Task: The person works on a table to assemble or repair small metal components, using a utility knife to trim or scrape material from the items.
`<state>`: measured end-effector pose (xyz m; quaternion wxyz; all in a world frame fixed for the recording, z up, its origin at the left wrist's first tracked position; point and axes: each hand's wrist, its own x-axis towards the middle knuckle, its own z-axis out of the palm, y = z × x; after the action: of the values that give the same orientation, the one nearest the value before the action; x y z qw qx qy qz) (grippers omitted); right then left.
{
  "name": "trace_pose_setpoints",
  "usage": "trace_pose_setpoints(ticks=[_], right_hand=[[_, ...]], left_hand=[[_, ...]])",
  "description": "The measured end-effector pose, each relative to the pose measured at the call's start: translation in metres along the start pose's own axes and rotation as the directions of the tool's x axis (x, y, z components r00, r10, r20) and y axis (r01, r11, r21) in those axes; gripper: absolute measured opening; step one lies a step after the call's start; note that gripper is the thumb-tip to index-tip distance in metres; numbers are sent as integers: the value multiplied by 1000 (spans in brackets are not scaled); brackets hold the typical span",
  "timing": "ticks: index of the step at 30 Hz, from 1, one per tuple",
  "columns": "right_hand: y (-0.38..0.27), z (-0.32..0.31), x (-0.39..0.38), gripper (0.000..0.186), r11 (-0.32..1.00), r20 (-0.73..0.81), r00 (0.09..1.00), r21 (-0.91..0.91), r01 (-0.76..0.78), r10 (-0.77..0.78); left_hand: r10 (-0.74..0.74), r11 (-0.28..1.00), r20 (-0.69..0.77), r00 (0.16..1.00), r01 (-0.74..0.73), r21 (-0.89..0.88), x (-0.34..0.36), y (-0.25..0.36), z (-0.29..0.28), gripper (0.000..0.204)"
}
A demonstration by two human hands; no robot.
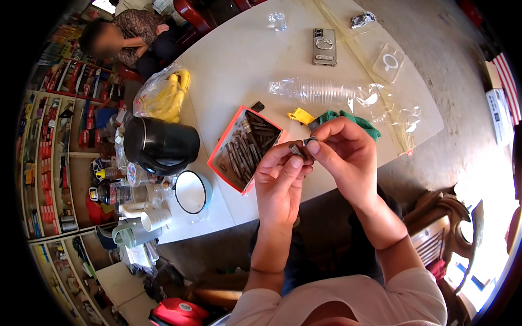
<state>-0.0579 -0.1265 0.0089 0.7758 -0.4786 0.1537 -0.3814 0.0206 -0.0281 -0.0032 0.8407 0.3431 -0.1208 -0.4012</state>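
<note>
My left hand [280, 182] and my right hand [348, 155] meet above the near edge of a white table [244, 60]. Together their fingertips pinch a small dark metal part [302, 148], held between both thumbs and forefingers. Just left of my hands lies an open orange-rimmed box [224, 142] filled with several dark metal bits. A yellow piece [300, 115] and a green cloth [348, 117] lie on the table just beyond my right hand.
A phone [324, 46], a clear phone case [388, 63], a small glass [277, 20] and a sleeve of plastic cups [326, 91] lie farther out. A black kettle [160, 145], white bowl [193, 191], bagged bananas [166, 95] and cups crowd the left. A person sits at far left.
</note>
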Motion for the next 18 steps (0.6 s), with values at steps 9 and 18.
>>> trace_pose_setpoints(ticks=[9, 18], right_hand=[[0, 1, -1, 12, 999, 19, 999, 7, -44, 44], [1, -1, -1, 13, 998, -2, 998, -6, -60, 60]], left_hand=[[18, 1000, -33, 999, -17, 27, -1, 2, 0, 23], [-1, 1000, 4, 1000, 1, 27, 2, -1, -2, 23]])
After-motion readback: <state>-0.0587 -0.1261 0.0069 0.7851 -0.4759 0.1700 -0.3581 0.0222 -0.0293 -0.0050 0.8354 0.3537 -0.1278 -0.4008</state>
